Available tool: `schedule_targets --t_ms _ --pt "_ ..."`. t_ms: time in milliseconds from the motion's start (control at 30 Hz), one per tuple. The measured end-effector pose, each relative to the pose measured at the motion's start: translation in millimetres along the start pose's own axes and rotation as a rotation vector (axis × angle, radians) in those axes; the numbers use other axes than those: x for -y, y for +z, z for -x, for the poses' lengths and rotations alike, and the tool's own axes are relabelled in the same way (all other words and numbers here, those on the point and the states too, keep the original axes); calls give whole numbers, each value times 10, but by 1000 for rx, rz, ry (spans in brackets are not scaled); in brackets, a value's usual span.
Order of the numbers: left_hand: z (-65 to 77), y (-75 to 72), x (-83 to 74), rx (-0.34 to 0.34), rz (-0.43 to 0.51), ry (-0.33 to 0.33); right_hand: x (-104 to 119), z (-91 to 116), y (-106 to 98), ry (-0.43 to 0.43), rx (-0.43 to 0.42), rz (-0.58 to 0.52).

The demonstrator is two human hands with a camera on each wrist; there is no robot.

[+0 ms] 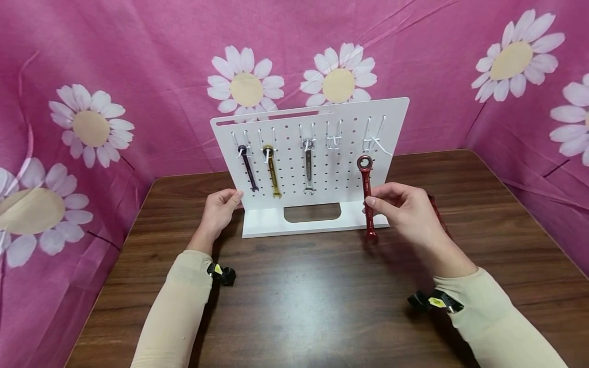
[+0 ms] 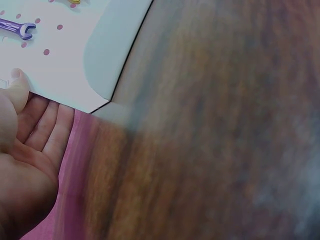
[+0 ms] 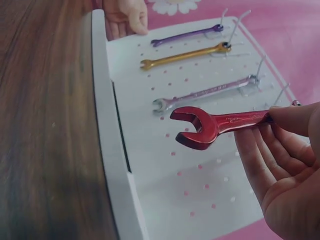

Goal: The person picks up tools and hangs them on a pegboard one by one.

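Note:
My right hand [image 1: 407, 209] pinches a red combination wrench [image 1: 366, 197] between thumb and fingers, in front of the right part of a white pegboard [image 1: 340, 176]. The wrench's ring end points up and its open jaw down; in the right wrist view that red jaw [image 3: 200, 129] is nearest the camera. My left hand [image 1: 221, 212] grips the pegboard's lower left edge, thumb on the front and fingers behind, as the left wrist view shows. On the board's hooks hang a purple wrench [image 1: 248, 169], a gold wrench [image 1: 273, 174] and a silver wrench [image 1: 309, 168].
Two more wire hooks, a middle-right hook [image 1: 334, 137] and a far-right hook [image 1: 375, 135], stick out from the board. A red object [image 1: 440, 217], partly hidden, lies behind my right hand on the brown wooden table [image 1: 294, 301]. Pink flowered cloth [image 1: 170, 61] hangs behind.

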State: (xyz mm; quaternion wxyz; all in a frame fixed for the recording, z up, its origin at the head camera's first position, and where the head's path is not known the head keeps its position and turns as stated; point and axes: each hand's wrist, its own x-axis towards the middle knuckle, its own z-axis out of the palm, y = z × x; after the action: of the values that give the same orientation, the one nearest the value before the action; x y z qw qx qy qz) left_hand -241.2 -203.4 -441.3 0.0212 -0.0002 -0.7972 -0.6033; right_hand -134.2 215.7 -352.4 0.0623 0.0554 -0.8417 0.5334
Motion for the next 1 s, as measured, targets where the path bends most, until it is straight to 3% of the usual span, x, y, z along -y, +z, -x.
schedule_targets --t_ms 700,1000 --pt "7 -3 2 -3 -8 -7 304 -176 260 -53 5 -46" --pt "11 0 -8 2 -5 2 278 -276 369 -54 -12 -96"
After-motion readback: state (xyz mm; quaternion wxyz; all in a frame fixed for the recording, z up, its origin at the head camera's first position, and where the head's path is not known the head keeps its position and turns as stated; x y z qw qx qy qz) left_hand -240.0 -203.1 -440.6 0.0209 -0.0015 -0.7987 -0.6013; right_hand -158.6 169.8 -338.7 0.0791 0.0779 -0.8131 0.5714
